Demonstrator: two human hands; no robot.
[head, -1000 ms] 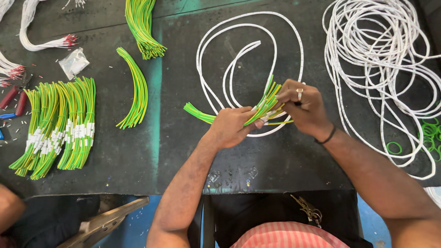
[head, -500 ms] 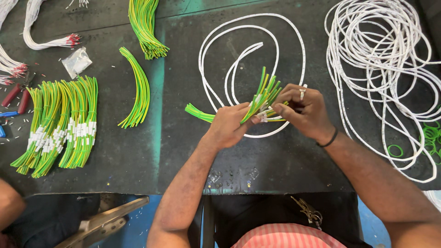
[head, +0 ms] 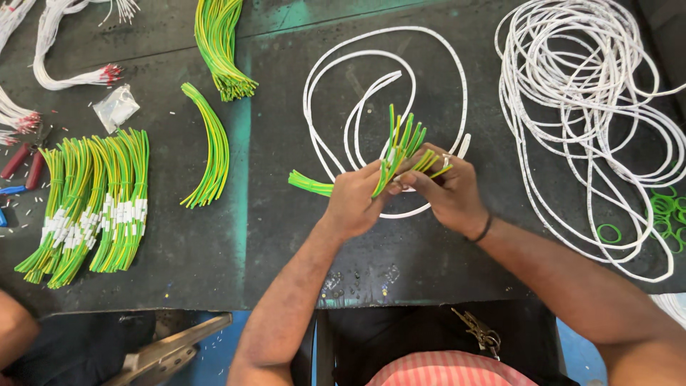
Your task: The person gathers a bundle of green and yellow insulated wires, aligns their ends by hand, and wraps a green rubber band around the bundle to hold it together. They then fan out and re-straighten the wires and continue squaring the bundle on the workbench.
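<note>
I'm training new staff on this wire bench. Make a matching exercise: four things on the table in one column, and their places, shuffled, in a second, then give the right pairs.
Things
1. green-yellow wire bundle
2. big tangle of white cable
3. green rubber bands
4. small clear plastic bag

Places
A. far right edge of the table
B. held between the left hand and right hand
C. upper left, near the red-tipped white wires
D. upper right of the table

Pairs: 1-B, 2-D, 3-A, 4-C
</note>
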